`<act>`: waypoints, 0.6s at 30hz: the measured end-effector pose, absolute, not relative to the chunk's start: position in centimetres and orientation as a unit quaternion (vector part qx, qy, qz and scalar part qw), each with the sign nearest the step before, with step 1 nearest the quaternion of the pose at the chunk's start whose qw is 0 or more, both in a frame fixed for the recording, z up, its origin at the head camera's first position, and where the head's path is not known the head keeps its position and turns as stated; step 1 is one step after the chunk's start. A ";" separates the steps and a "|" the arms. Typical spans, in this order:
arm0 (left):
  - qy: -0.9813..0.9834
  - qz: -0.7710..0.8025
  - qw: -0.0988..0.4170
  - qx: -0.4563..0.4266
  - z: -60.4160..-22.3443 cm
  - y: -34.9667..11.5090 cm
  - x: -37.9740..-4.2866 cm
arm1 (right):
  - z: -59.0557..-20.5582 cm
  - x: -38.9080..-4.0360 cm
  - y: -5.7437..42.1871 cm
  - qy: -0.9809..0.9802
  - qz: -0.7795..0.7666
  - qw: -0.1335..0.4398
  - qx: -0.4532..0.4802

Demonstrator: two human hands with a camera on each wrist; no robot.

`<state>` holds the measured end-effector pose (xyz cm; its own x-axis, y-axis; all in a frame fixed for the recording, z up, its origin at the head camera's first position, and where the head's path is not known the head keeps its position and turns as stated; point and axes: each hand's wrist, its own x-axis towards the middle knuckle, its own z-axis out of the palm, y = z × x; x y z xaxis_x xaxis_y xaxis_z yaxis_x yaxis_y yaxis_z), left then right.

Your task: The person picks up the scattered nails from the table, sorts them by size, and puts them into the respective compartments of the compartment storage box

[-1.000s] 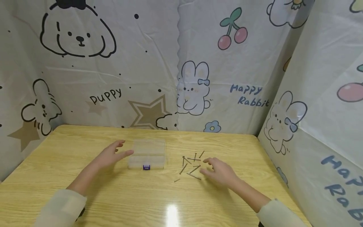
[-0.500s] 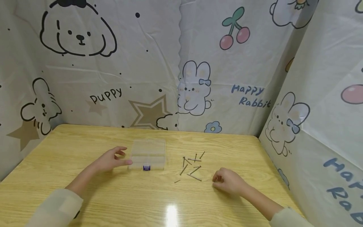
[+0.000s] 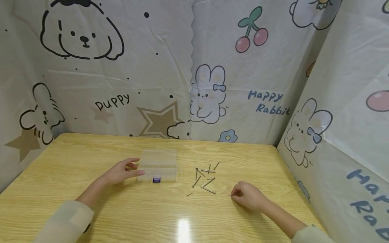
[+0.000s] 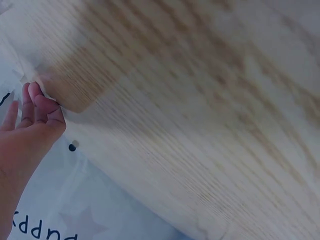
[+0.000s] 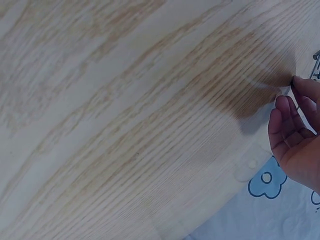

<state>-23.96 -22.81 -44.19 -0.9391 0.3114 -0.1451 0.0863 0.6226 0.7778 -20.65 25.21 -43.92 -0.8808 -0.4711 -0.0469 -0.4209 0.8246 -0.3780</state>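
In the head view, a clear plastic box [image 3: 159,158] with a purple latch [image 3: 156,180] sits closed on the wooden table. My left hand [image 3: 123,172] is at its left side, thumb over the front left corner and fingers loosely bent beside the edge. Right of the box, several thin metal nails [image 3: 208,190] lie scattered. My right hand [image 3: 247,195] is low over the table to the right of them, pinching a thin nail [image 3: 229,194] between thumb and fingertips. In the right wrist view, the bent fingers of the right hand [image 5: 297,130] partly hide it.
One short nail [image 3: 189,194] lies apart, nearer the front. A white printed cloth [image 3: 152,77] stands behind the table [image 3: 136,216] and along its right side. A bright reflection shows on the tabletop near the front.
The right hand has drawn away from the nails, rightward and toward the front, and its fingers have closed in a pinch. The left hand has lowered slightly at the box's left side.
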 end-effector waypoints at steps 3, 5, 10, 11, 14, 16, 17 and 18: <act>0.892 0.419 0.131 0.109 -44.3 -22.8 -24.1 | -43.9 -20.6 25.0 0.953 -0.182 0.067 -0.232; 0.891 0.421 0.131 0.109 -44.3 -22.7 -24.1 | -43.9 -20.6 25.1 0.954 -0.181 0.069 -0.228; 0.887 0.427 0.135 0.114 -44.4 -22.8 -24.2 | -43.7 -20.6 25.0 0.955 -0.195 0.077 -0.211; 0.885 0.429 0.138 0.115 -44.4 -22.8 -24.2 | -43.7 -20.7 25.0 0.954 -0.200 0.077 -0.208; 0.881 0.434 0.148 0.118 -44.4 -22.8 -24.2 | -43.5 -20.9 24.9 0.953 -0.212 0.073 -0.205; 0.879 0.436 0.153 0.118 -44.3 -22.8 -24.2 | -43.4 -21.0 24.7 0.952 -0.216 0.066 -0.208; 0.878 0.437 0.155 0.118 -44.3 -22.8 -24.2 | -43.3 -21.0 24.6 0.952 -0.216 0.063 -0.209; 0.878 0.436 0.156 0.119 -44.4 -22.8 -24.2 | -43.3 -21.1 24.6 0.951 -0.217 0.060 -0.212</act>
<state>-24.17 -22.78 -44.38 -0.9234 0.3443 -0.1699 0.0725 0.5908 0.8036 -21.11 24.55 -43.29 -0.9029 -0.4293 -0.0215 -0.3775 0.8160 -0.4378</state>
